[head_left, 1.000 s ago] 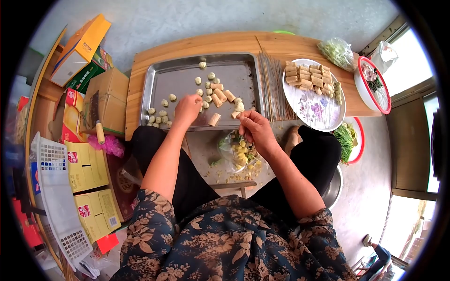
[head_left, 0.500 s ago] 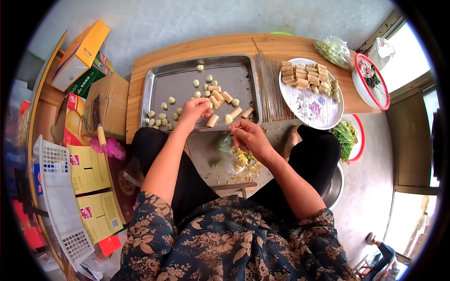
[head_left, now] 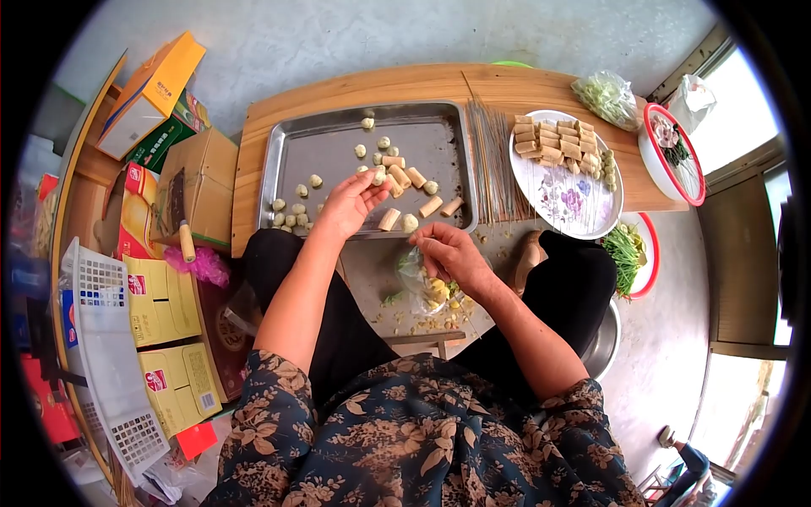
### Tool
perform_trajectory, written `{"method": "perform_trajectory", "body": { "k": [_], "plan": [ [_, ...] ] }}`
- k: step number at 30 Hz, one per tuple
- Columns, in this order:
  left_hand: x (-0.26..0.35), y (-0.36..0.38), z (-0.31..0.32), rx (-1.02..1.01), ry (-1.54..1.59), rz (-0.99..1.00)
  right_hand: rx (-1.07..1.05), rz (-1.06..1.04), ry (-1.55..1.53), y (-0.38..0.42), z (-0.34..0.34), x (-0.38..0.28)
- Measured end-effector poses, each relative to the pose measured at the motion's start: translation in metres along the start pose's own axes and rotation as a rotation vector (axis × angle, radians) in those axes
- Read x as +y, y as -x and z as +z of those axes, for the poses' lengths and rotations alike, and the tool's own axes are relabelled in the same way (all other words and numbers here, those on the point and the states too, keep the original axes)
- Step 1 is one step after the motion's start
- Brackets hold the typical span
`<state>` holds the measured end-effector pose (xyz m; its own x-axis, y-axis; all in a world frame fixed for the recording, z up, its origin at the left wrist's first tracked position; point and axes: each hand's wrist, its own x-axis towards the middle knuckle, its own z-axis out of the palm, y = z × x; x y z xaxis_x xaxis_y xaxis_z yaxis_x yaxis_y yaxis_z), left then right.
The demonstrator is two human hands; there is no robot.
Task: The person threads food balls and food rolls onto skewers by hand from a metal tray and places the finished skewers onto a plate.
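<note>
My left hand (head_left: 348,205) is over the front part of a metal tray (head_left: 287,139), with a small pale green ball (head_left: 379,176) pinched at its fingertips. My right hand (head_left: 456,256) is closed just in front of the tray's near rim. It seems to grip a thin skewer, too fine to make out clearly, with another pale ball (head_left: 410,223) at its tip. On the tray lie several tan rolls (head_left: 431,206) and several more green balls (head_left: 315,181).
Thin skewers (head_left: 494,160) lie in a bundle right of the tray. A floral plate (head_left: 583,203) holds stacked tan rolls and balls. Bagged greens (head_left: 606,97) and a red-rimmed basin (head_left: 649,156) stand farther right. Boxes (head_left: 198,182) and a knife (head_left: 183,232) are at left.
My left hand has turned, and the ball at its fingertips now shows clearly. My right hand has drawn slightly toward me, and the ball near it has shifted the same way.
</note>
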<state>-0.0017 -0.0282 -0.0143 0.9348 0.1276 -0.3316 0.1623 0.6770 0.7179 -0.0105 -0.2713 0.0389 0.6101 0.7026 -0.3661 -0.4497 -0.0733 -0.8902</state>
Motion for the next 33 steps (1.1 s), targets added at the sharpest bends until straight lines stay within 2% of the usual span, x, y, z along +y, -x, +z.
{"method": "perform_trajectory", "body": {
  "k": [33],
  "plan": [
    [-0.003, 0.005, 0.014, -0.082, 0.065, -0.012, -0.005, -0.009, 0.005, -0.005, -0.001, 0.005]
  ]
}}
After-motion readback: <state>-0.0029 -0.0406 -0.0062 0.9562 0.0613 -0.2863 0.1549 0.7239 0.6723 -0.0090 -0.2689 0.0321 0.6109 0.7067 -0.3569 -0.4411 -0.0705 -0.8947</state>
